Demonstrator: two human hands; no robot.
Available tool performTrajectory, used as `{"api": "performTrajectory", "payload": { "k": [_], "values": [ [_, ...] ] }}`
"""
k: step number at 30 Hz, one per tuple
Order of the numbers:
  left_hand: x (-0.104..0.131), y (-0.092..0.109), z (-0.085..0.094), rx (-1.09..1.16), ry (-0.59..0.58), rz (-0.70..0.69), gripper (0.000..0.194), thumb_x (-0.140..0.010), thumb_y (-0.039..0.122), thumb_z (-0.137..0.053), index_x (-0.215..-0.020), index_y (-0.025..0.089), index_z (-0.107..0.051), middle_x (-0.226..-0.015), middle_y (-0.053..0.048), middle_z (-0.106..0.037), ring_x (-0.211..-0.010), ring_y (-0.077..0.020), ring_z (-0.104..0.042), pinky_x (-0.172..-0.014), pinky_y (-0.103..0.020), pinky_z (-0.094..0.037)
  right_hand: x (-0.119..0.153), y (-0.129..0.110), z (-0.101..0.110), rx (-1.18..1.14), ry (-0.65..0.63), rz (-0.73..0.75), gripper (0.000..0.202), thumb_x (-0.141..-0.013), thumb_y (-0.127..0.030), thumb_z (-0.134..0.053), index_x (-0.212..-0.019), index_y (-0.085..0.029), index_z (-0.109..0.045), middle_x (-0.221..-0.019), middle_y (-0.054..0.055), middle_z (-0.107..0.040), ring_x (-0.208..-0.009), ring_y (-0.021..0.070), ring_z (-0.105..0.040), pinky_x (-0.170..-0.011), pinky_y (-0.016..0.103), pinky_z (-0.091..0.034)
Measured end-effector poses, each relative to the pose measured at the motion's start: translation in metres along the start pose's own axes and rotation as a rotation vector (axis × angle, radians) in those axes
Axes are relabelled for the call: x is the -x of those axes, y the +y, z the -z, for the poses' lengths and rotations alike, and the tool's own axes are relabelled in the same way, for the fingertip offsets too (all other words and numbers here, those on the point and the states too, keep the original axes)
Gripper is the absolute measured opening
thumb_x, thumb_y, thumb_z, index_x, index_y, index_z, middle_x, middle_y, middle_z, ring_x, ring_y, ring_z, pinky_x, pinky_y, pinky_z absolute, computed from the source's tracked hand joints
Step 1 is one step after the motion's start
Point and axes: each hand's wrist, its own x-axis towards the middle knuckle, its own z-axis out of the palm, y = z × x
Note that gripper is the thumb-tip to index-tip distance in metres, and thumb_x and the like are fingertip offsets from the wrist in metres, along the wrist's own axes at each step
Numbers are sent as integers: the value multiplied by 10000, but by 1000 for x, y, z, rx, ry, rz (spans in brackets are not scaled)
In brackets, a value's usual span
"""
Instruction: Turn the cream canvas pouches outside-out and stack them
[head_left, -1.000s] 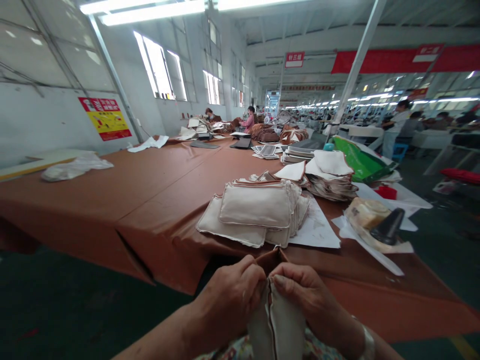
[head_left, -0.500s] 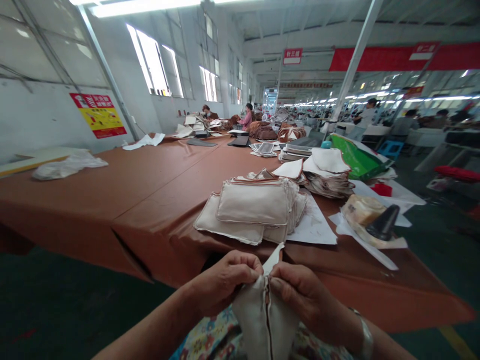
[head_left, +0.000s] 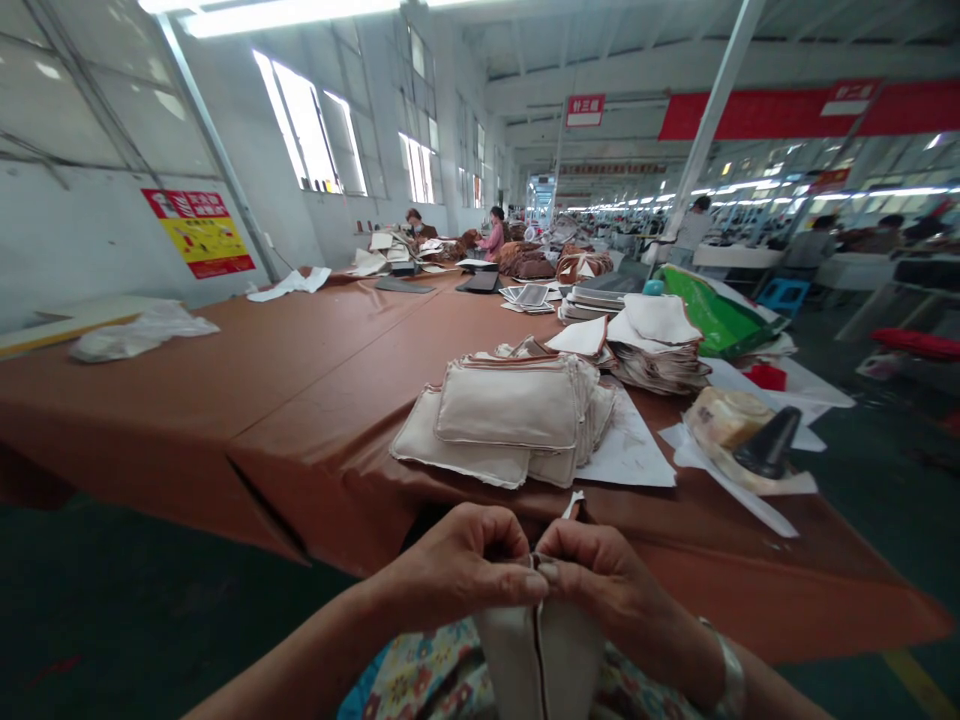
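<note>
- Low at the near edge of the bench (head_left: 225, 400), the left hand (head_left: 457, 565) and right hand (head_left: 600, 580) meet thumb to thumb, both pinched shut on the top edge of a cream fabric pouch (head_left: 540, 655).
- The pouch hangs down from the fingers toward the lap, over a flowered garment; a dark seam line runs down its middle, and the two grips sit either side of that line (likely to keep the edge taut and lined up).
- A small white tab of fabric sticks up just beyond the right thumb.
- Just ahead of both hands, on the bench, lies a stack of like pouches (head_left: 510, 405) resting partly on white paper (head_left: 630, 455), within easy reach.
- Ahead and to the right of the right hand sit a black cone (head_left: 766, 445) on a wrapped bundle, and further stacks of cut pieces (head_left: 660, 345).
- Far beyond the hands, other people work at the bench's distant end.
</note>
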Motion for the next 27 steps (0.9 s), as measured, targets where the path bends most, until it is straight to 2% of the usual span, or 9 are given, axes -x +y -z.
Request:
{"api": "performTrajectory", "payload": {
  "k": [4, 9, 12, 15, 19, 23, 27],
  "values": [
    [-1, 1, -3, -106, 56, 43, 251, -717, 334, -720, -767, 105, -629, -620, 39, -493, -562, -80, -344, -485, -196, -237, 0, 0, -1, 20, 8, 17, 244, -844, -354, -644, -763, -124, -633, -687, 0, -520, -650, 122, -408, -578, 231, -321],
    [2, 0, -5, -171, 102, 59, 157, -739, 263, -638, -781, 112, -658, -638, 23, -548, -560, -86, -388, -476, -193, -242, -3, 2, -3, -30, -8, -17, 223, -841, -335, -615, -780, -120, -606, -685, 0, -517, -619, 116, -409, -554, 228, -318],
    [3, -1, -7, -227, 137, 42, 143, -742, 237, -604, -789, 114, -658, -649, 24, -552, -565, -89, -394, -471, -189, -257, -3, 2, -3, 116, 32, 57, 200, -845, -328, -617, -803, -132, -615, -701, -1, -528, -628, 122, -419, -560, 232, -336],
    [2, 0, -10, -285, 165, 25, 145, -750, 240, -590, -783, 113, -650, -670, 16, -567, -585, -96, -413, -475, -188, -267, -3, 0, -5, 327, 127, 113, 102, -824, -246, -619, -807, -151, -650, -699, 3, -560, -636, 135, -454, -577, 241, -358],
    [1, 1, -8, -335, 155, 38, 158, -764, 262, -577, -772, 117, -639, -645, 26, -531, -574, -94, -390, -466, -194, -243, -5, 1, -7, 343, 161, 139, 86, -793, -179, -599, -794, -155, -682, -700, 16, -602, -627, 144, -490, -570, 243, -377],
    [2, -1, -5, -193, 16, 84, 197, -779, 308, -581, -720, 122, -598, -580, 58, -389, -524, -76, -286, -455, -208, -182, -4, 4, -7, 192, 122, 219, 131, -800, -155, -566, -829, -152, -694, -749, 32, -624, -678, 157, -521, -623, 252, -411],
    [4, -3, -5, 50, -7, 110, 187, -708, 295, -648, -682, 128, -568, -571, 58, -398, -517, -70, -276, -473, -206, -189, 0, 3, -3, 150, 65, 311, 117, -844, -175, -572, -864, -158, -687, -761, 31, -618, -665, 147, -516, -613, 248, -405]
  ]
}}
